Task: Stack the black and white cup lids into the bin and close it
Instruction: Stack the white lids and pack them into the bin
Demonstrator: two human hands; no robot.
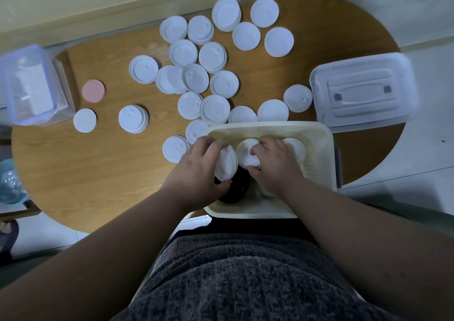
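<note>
A cream bin [321, 148] stands open at the table's near edge. My left hand [196, 171] grips a stack of white lids [227, 162] tilted on edge inside the bin's left side. My right hand [276, 163] presses on more white lids [247, 152] in the bin's middle, with another white stack [298, 148] to its right. Black lids [235, 188] lie at the bin's bottom, partly hidden under both hands. Several white lids and small lid stacks [211, 80] are scattered over the wooden table beyond the bin.
A clear bin cover [361, 91] with a handle lies at the right. A clear plastic box [32, 87] stands at the left edge, with a pink round disc [93, 91] beside it. A blue-green bottle [11, 180] sits off the table at the far left.
</note>
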